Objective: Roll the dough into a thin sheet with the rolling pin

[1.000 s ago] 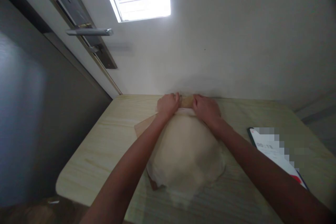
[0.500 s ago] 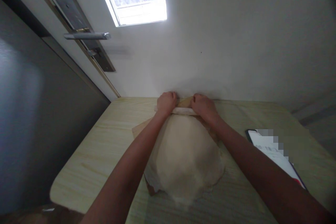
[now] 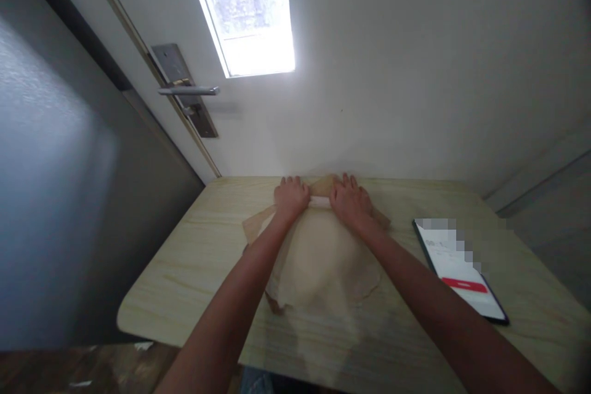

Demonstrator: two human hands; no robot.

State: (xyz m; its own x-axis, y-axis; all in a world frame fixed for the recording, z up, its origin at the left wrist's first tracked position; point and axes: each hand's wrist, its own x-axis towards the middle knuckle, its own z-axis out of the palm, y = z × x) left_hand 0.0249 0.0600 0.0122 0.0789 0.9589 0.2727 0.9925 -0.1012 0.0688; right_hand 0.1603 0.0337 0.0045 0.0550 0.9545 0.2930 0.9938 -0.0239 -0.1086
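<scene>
A thin beige cloth [image 3: 318,252] lies spread on the wooden table, with a pale folded band across its far end. Tan corners of thin material stick out at its sides and beyond the band; I cannot tell whether they belong to the same piece. On the band's left end rests my left hand [image 3: 292,197], palm down, fingers stretched toward the door. My right hand [image 3: 351,198] presses on the right end in the same way, its fingers slightly apart. Between the hands a short stretch of the band and a tan flap show.
The wooden table [image 3: 184,265] stands against a white door [image 3: 392,74] with a metal handle [image 3: 189,91] and a bright window pane. To the right of my right arm lies a phone [image 3: 466,285] with a lit screen. A grey surface [image 3: 55,197] rises at the left.
My fingers have gone from curled over the band to stretched out flat on it. The view has shifted, so the phone and the table's near edge show more.
</scene>
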